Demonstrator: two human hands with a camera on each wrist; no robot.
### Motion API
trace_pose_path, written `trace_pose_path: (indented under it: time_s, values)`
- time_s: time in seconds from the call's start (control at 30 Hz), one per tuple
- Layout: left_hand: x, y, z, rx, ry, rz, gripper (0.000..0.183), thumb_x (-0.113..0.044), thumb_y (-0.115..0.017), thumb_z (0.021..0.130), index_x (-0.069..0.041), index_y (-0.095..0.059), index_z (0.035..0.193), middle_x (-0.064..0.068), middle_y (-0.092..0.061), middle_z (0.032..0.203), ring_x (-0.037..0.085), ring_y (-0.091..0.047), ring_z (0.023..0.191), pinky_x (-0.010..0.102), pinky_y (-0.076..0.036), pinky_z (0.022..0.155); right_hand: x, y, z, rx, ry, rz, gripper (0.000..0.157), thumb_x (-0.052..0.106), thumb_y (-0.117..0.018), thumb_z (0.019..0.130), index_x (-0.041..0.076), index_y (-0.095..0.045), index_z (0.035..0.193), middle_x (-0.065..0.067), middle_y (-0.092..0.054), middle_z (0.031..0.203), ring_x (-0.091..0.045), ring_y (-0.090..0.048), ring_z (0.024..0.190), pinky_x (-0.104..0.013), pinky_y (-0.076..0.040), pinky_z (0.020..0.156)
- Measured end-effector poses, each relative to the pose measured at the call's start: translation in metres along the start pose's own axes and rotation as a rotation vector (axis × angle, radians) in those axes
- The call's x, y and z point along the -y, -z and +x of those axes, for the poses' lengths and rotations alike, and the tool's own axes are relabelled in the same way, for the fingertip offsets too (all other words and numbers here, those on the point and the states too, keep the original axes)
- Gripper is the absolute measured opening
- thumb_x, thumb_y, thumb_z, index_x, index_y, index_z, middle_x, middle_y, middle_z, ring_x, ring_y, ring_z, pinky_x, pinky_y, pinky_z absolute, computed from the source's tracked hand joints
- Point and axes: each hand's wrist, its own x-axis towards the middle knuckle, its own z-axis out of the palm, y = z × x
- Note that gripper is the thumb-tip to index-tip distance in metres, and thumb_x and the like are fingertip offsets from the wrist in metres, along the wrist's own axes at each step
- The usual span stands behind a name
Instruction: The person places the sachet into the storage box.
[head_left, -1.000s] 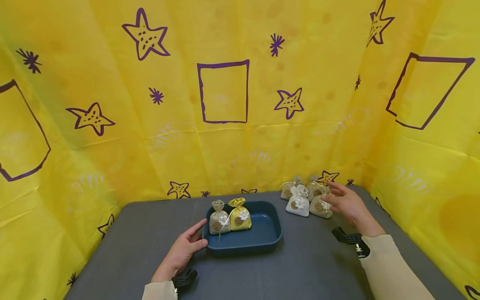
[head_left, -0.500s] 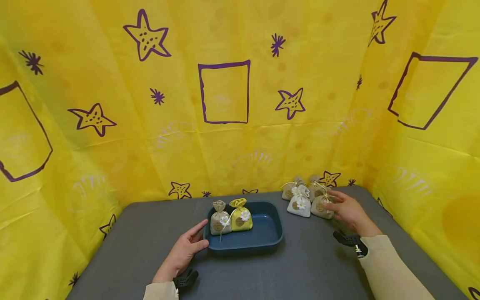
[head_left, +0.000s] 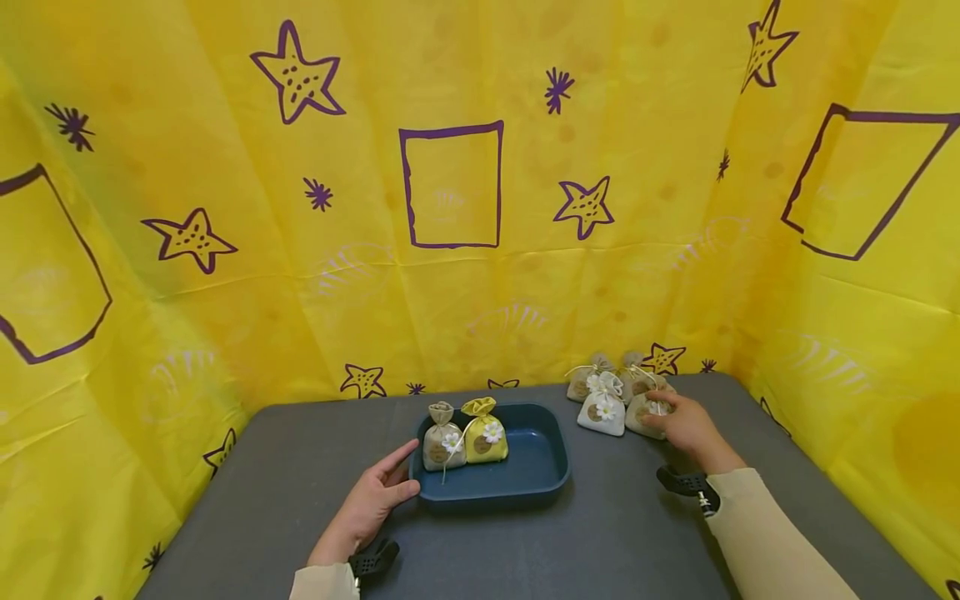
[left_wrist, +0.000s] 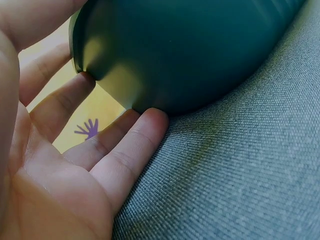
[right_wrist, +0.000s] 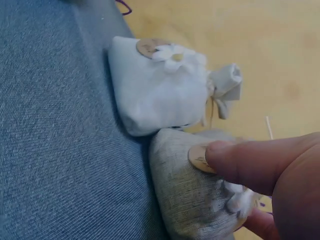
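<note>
At the blue tray (head_left: 534,458), my left hand (head_left: 366,502) spreads around the left end, its fingertips (left_wrist: 154,117) against the outer wall. Inside the tray, a beige drawstring sachet (head_left: 442,450) and a yellow sachet (head_left: 485,442) stand side by side, each bearing a white flower. Over on the right, my right hand (head_left: 692,432) pinches a beige sachet (right_wrist: 182,185), thumb on its round brown tag and other fingers mostly hidden behind it. Beside this one stands a white sachet (right_wrist: 155,92) with a flower and tag.
Two more beige sachets, one of them the left rear sachet (head_left: 581,385), stand behind the white one. Yellow cloth (head_left: 450,317) with purple drawings hangs around the back and sides of the grey table (head_left: 315,450).
My right hand has moved slightly left onto the front beige sachet and closed its thumb and fingers on it. My left hand stays at the tray's end.
</note>
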Motion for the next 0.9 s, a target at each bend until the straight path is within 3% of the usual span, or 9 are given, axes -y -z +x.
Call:
trace_pose_path:
  time_s: [0.2,0.47,0.77,0.9]
  values:
    - [0.001,0.0,0.0,-0.001,0.0,0.001,0.065,-0.002,-0.065,0.096,-0.004,-0.035,0.154,0.02,-0.024,0.16,0.037,-0.028,0.143,0.042,-0.04,0.105,-0.004,-0.004,-0.002,-0.033,0.043,-0.122,0.047,0.024,-0.069,0.093,-0.001,-0.061,0.132,-0.038,-0.048,0.135,-0.056,-0.043,0.122,-0.066,-0.036,0.097]
    - [0.002,0.0,0.001,-0.002,-0.002,0.007,0.064,-0.002,-0.065,0.097,-0.005,-0.036,0.154,0.019,-0.024,0.16,0.037,-0.028,0.143,0.043,-0.039,0.105,-0.003,-0.005,-0.009,-0.039,0.041,-0.133,0.045,0.026,-0.071,0.093,0.0,-0.064,0.129,-0.038,-0.05,0.132,-0.056,-0.046,0.119,-0.066,-0.039,0.093]
    - [0.003,0.001,0.002,0.007,-0.002,-0.005,0.065,-0.001,-0.064,0.097,-0.005,-0.035,0.155,0.018,-0.024,0.16,0.035,-0.028,0.143,0.036,-0.042,0.103,-0.008,-0.011,-0.022,-0.105,0.135,-0.18,0.036,0.022,-0.073,0.091,0.001,-0.069,0.12,-0.032,-0.059,0.124,-0.055,-0.051,0.114,-0.065,-0.04,0.092]
    - [0.002,0.001,0.002,0.008,-0.001,0.0,0.064,-0.002,-0.064,0.097,-0.005,-0.035,0.155,0.018,-0.024,0.16,0.035,-0.027,0.144,0.039,-0.04,0.105,-0.007,-0.013,-0.027,-0.11,0.142,-0.176,0.032,0.019,-0.074,0.09,0.002,-0.071,0.117,-0.03,-0.061,0.122,-0.053,-0.052,0.112,-0.064,-0.041,0.091]
